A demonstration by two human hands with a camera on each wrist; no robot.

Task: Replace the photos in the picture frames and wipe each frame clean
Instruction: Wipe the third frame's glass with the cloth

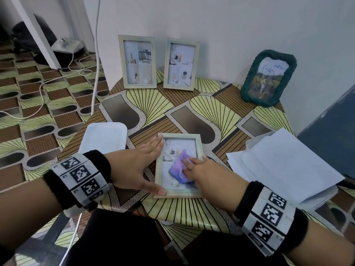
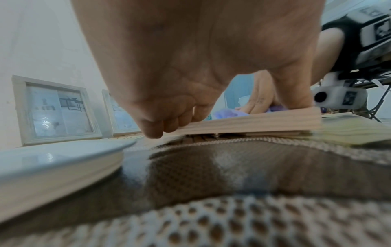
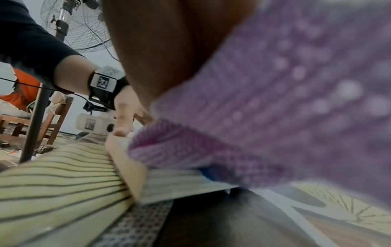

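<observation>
While my left hand (image 1: 134,166), fingers straight, braces the flat frame (image 1: 178,194) near the tabletop's (image 1: 192,212) front edge | right hand (image 1: 207,175), fingers flat, presses the purple cloth (image 1: 179,169) on its glass | risk: too hard push slides frame off | far edge: leaning frame (image 1: 181,66) topples if table shakes

My head camera looks down on the desk (image 1: 211,104) from above. The left wrist camera (image 3: 95,123) and right wrist camera (image 2: 338,98) sit low at desk level, facing each other across the flat frame (image 2: 253,120).
</observation>
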